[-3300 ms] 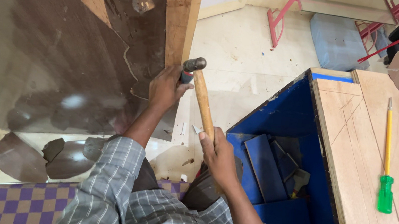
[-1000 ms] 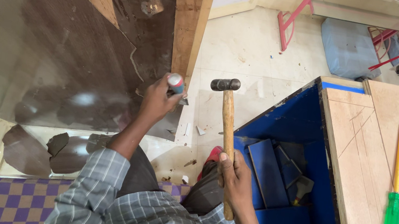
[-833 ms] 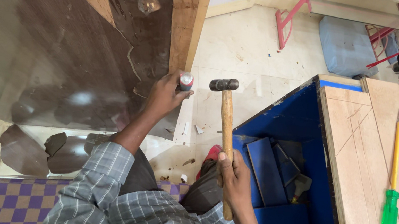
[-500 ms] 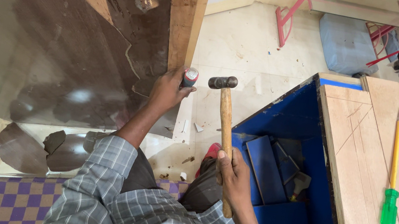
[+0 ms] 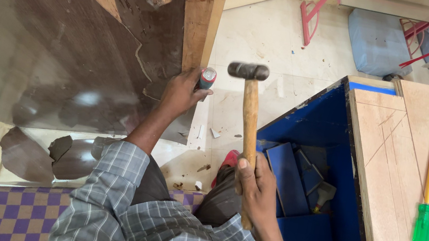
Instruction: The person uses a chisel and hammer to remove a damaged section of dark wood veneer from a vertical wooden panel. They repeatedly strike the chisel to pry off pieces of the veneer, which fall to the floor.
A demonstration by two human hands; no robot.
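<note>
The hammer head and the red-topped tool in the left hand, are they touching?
Apart. The head view shows pale floor between the hammer head and the red-topped tool held by the left hand.

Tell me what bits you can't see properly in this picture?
Head view:
- Tool in the left hand: only its red-and-silver end shows; fingers cover the rest.
- Hammer: the right hand hides the lower handle.
- Blue box: small tool inside, too shadowed to name.
- Wooden board: cut off by the right edge.

Plywood bench [image 5: 385, 178] carries a green-handled screwdriver [image 5: 428, 184].
</note>
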